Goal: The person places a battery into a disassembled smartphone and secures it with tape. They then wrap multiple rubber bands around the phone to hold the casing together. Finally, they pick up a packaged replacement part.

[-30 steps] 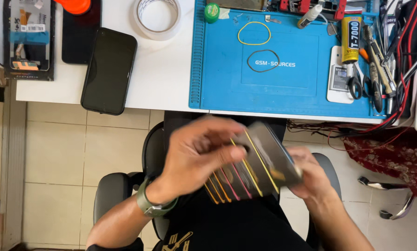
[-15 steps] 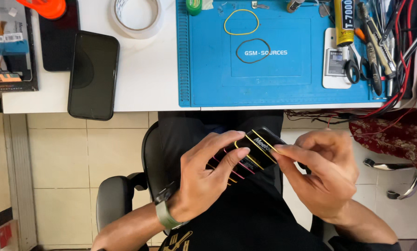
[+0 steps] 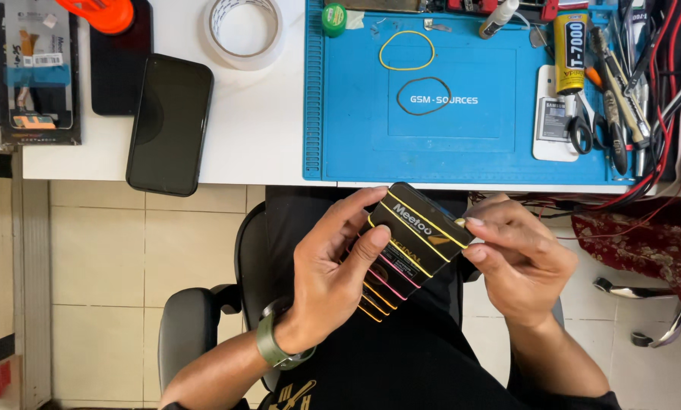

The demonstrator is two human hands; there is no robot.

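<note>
The left hand (image 3: 333, 281) is closed around a black flat device (image 3: 412, 243) wrapped in yellow and pink rubber bands, with the thumb on its upper face and the fingers under it. The right hand (image 3: 519, 262) pinches the far corner of the same device, just beside the left thumb. Above both hands, on the desk (image 3: 264, 137), lie a blue mat (image 3: 355, 129), a black phone (image 3: 169, 125) and a tape roll (image 3: 244, 30).
</note>
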